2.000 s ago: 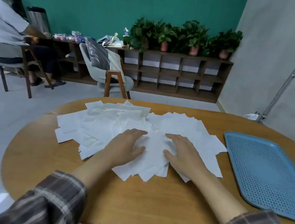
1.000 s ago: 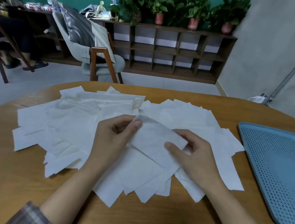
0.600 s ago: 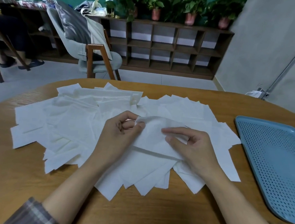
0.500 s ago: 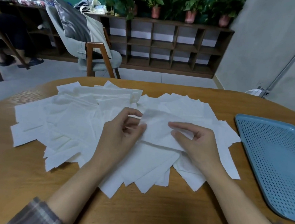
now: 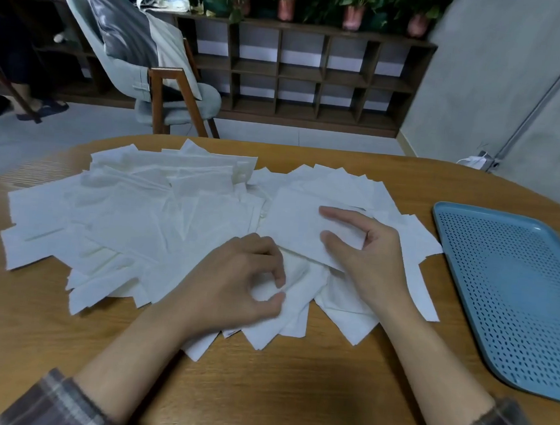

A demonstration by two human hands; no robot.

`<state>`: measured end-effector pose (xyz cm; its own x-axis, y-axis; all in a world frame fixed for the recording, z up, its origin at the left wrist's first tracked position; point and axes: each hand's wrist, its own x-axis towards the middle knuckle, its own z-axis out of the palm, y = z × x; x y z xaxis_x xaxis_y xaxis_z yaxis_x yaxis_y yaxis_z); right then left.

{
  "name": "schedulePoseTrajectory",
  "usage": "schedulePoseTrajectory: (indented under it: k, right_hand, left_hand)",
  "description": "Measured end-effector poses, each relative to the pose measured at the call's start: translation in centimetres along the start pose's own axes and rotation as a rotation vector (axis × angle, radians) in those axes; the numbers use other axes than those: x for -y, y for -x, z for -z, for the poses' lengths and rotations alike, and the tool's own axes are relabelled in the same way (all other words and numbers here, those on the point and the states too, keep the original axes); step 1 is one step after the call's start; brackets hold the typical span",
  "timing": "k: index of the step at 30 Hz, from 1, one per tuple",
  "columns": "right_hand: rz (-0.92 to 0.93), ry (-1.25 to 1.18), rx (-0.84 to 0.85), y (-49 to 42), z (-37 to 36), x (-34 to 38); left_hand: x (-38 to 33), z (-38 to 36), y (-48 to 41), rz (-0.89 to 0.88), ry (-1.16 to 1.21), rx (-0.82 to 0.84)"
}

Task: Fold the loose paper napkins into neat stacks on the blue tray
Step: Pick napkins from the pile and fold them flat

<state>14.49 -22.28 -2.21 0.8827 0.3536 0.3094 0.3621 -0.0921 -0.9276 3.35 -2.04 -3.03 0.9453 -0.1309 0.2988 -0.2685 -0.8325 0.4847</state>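
Observation:
Many loose white paper napkins (image 5: 130,220) lie spread in an overlapping pile across the middle of the round wooden table (image 5: 291,397). My right hand (image 5: 369,256) pinches a folded napkin (image 5: 294,227) by its right end, thumb under and fingers on top, just above the pile. My left hand (image 5: 240,279) is on the pile's near edge, its curled thumb and forefinger pinching another napkin (image 5: 297,274) there. The perforated blue tray (image 5: 517,284) sits at the right of the table with nothing on it.
Beyond the far table edge stands a grey chair (image 5: 168,79) with cloth draped over it. A low wooden shelf unit (image 5: 316,77) with potted plants lines the back wall. A seated person's legs (image 5: 12,57) show at far left.
My left hand let go of the folded napkin and dropped to the near side of the pile, pinching a fresh sheet. My right hand keeps the folded napkin, now shifted slightly right.

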Motion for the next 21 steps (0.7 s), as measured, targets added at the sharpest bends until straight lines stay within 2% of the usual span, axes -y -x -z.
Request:
schedulePoseTrajectory:
  k: [6, 9, 11, 15, 19, 21]
  right_hand:
    - [0.049, 0.016, 0.017, -0.1, 0.1, 0.2]
    - [0.053, -0.015, 0.025, 0.0, 0.3, 0.6]
    - [0.040, -0.025, 0.091, 0.0, 0.2, 0.9]
    - [-0.064, -0.144, 0.302, 0.8, -0.4, 1.6]
    - [-0.060, -0.079, 0.277, 0.9, -1.0, 1.3]
    - [-0.096, -0.104, 0.233, 0.8, -0.8, 1.2]
  left_hand:
    - [-1.3, 1.4, 0.1, 0.152, 0.351, -0.104]
    - [-1.9, 2.5, -0.1, 0.127, 0.543, -0.092]
    - [-1.8, 2.9, -0.2, 0.126, 0.623, -0.083]
    - [-1.3, 2.9, -0.2, 0.175, 0.681, -0.098]
    - [-1.2, 2.5, -0.4, 0.245, 0.593, -0.274]
    - [-1.1, 2.5, -0.5, 0.267, 0.572, -0.293]
